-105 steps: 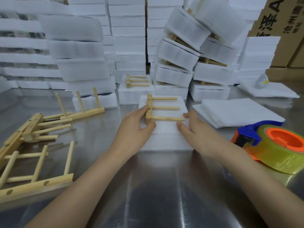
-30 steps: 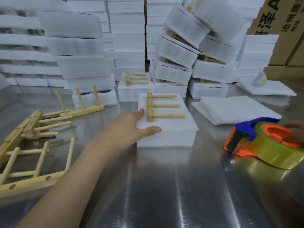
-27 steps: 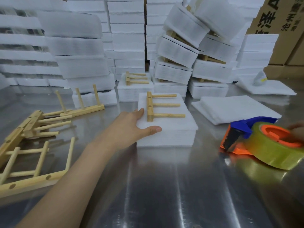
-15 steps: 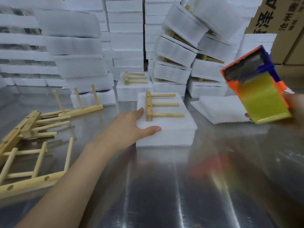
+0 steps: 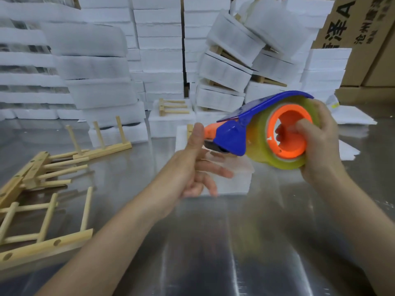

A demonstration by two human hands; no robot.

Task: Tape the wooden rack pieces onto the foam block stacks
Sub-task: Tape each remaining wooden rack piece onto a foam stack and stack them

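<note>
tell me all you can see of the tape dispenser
The tape dispenser looks plastic: a blue hood over a yellowish clear roll on an orange hub, with an orange nose. It is held in the air, nose pointing left. The right hand grips it, fingers hooked through the hub. The left hand has its thumb beside the nose; contact is unclear.

Probably packing workshop: foam stacks (image 5: 160,50), cartons (image 5: 367,28)

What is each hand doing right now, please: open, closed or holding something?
Left hand: open, holding nothing, thumb up near the front of the tape dispenser.
Right hand: grips the tape dispenser through its orange core.
</note>
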